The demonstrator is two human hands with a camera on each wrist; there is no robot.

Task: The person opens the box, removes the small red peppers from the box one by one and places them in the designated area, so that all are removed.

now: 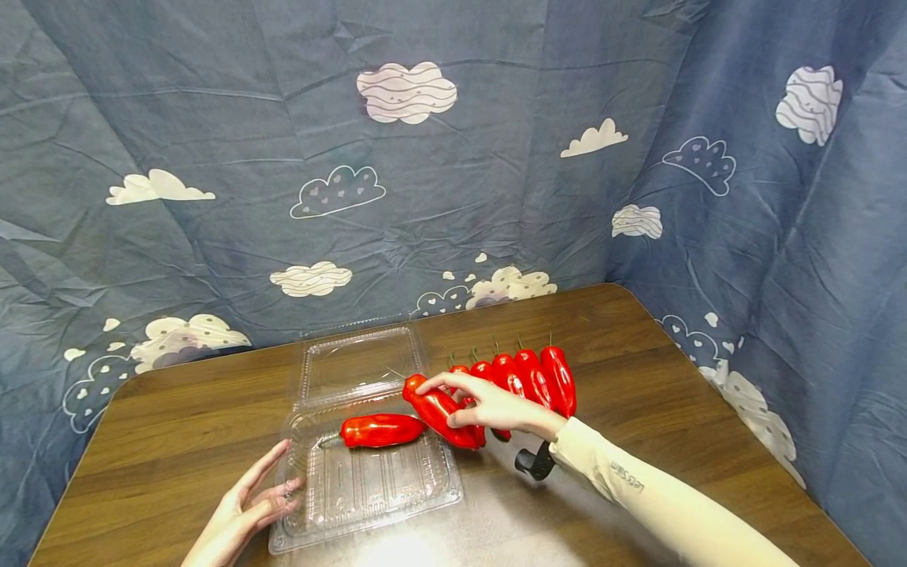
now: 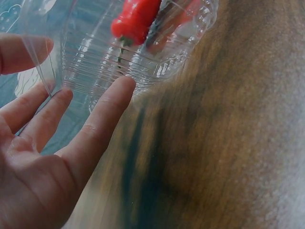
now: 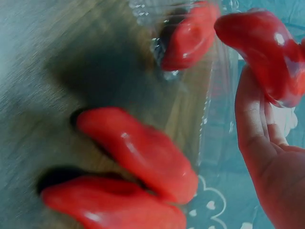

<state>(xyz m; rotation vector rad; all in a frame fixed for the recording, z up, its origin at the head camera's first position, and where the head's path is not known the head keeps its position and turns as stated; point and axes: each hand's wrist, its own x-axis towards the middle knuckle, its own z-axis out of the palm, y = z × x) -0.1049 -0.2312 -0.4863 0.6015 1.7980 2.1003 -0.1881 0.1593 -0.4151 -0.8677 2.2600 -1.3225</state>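
Note:
My right hand (image 1: 489, 403) grips a long red pepper (image 1: 439, 411), held tilted over the right side of a clear plastic clamshell container (image 1: 368, 504). The held pepper (image 3: 267, 52) shows close up in the right wrist view. Another red pepper (image 1: 383, 431) lies sideways inside the container, its green stem toward the left. At the container's left edge is my left hand (image 1: 244, 504); in the left wrist view its fingers (image 2: 102, 112) are extended against the clear plastic wall. Several more red peppers (image 1: 531, 378) lie in a row to the right, partly hidden by my right hand.
The container's open lid (image 1: 361, 362) lies flat behind its base. All of this is on a brown wooden table (image 1: 631, 370). A blue curtain (image 1: 496, 181) with cloud prints hangs behind and to the right. A black strap (image 1: 534, 462) is at the right wrist.

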